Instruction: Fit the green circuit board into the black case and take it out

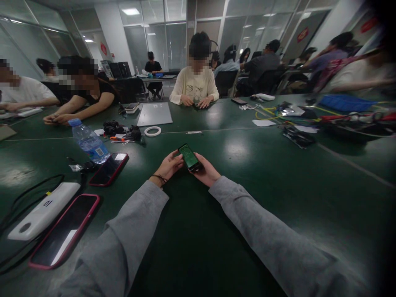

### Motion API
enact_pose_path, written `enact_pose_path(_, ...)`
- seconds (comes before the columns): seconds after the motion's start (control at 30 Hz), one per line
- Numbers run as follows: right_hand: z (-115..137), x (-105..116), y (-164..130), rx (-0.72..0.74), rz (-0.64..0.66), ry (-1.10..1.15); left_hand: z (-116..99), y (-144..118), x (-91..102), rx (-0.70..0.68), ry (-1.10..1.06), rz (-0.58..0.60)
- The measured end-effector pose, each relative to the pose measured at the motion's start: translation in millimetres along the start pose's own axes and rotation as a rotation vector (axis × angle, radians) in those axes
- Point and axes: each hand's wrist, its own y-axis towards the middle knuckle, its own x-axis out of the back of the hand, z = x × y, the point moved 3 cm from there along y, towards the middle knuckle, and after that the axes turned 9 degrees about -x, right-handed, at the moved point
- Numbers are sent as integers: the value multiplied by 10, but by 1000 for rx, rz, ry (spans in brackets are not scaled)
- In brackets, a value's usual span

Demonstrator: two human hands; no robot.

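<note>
At the lower left of the frame, one white power bank [43, 211] lies on the dark green table [278, 194], with black cables [27, 187] looping beside it. Just to its right lie two phones in red cases, both face up with dark screens: the nearer red-cased phone [63, 232] at lower left and the farther red-cased phone [109, 169] above it, toward the centre. One clear water bottle [89, 141] with a blue cap lies tilted just beside the farther phone. Above and to the right of the bottle sit a cluster of small black parts [122, 132], one white ring [152, 131] and one grey flat panel [154, 114]. At frame centre, the left hand [168, 166] and the right hand [206, 170], both in grey sleeves, meet around one small phone [189, 157] with a lit green screen. The left hand is curled against the phone's left edge, fingers touching it; the right hand is closed under and around its right side, grasping it. The phone is tilted and held just above the table, at mid-frame. In the upper centre, one person in a cream top [194, 84] sits across the table with both hands together. At the upper right lie yellow cables [272, 113], white paper pieces [263, 122] and one blue tray [345, 103].
</note>
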Motion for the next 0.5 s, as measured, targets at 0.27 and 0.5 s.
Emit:
enact_pose_path(0.27,5,22,45,136,-60,-115,44,-4,-48,-12,-4,-60)
enact_pose_path(0.5,-50,44,34,409,-252,-485,105,5,-78,27,-55,-129)
